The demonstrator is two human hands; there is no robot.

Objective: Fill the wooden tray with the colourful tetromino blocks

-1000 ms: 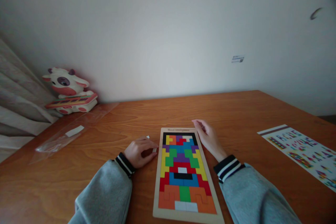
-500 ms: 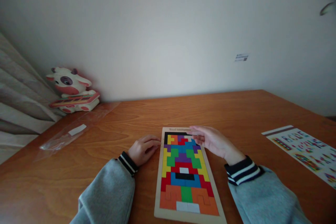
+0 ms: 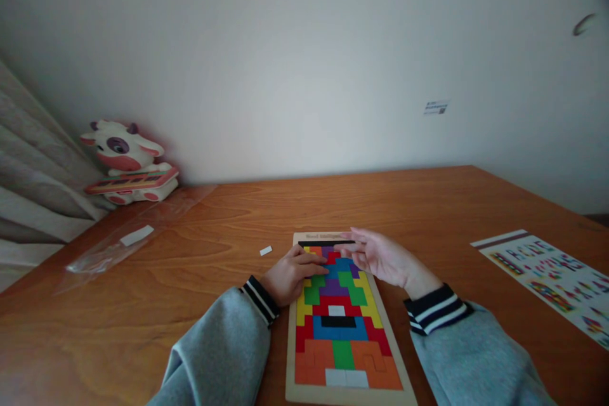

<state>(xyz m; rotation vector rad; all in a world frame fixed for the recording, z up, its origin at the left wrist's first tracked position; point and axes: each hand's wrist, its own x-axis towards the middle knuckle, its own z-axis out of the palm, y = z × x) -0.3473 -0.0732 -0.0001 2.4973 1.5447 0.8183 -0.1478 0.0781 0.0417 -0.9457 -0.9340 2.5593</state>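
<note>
A wooden block puzzle board (image 3: 291, 361) with a pale frame lies on the table, filled with flat coloured pieces such as a green block (image 3: 343, 355) and red ones (image 3: 304, 333). Black base shows in a slot (image 3: 338, 321) inside the blue pieces and along the top. My left hand (image 3: 292, 273) lies over the board's upper left, its fingers stretched across the pieces. Over the upper right edge is my right hand (image 3: 380, 258), fingers extended and apart, seemingly holding nothing; the pieces beneath are partly hidden. Left of the board's top lies a small white piece (image 3: 265, 250).
A cow-shaped toy keyboard (image 3: 130, 165) stands at the back left by a curtain (image 3: 33, 184). Clear plastic wrapping (image 3: 104, 254) with a white label lies before it. On the right is a printed pattern sheet (image 3: 547, 279). A wall (image 3: 304, 76) rises behind the table.
My left hand has moved right, from beside the board onto its upper left pieces, and the white piece on the table has come into view. My right hand has hardly moved.
</note>
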